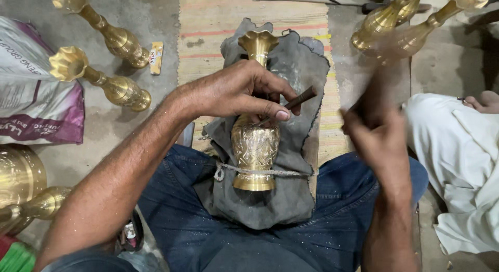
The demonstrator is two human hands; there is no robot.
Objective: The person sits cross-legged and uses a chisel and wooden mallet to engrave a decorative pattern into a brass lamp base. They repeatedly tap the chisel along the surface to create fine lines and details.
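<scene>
A bare concrete floor (150, 17) with a striped woven mat (218, 22) spreads beneath a person seated in blue jeans (182, 220). At the far left a printed plastic sack (31, 95) lies beside two brass vases (99, 79) resting on their sides, with more brassware (21, 189) at the lower left edge. In the middle, a brass vase (254, 147) with an engraved belly lies on a grey cloth pad (291, 74), its base toward the person and tied down by a cord (270, 172). The left hand (234, 92) rests over the vase's neck, its fingers closed around a thin dark chisel (299, 100) whose tip meets the metal. The right hand (377, 131) is raised and blurred just right of the vase; it looks clenched, but what it grips cannot be told. Two further vases (395, 22) lie at the upper right, and a white-clothed person (457, 157) sits at the right edge.
</scene>
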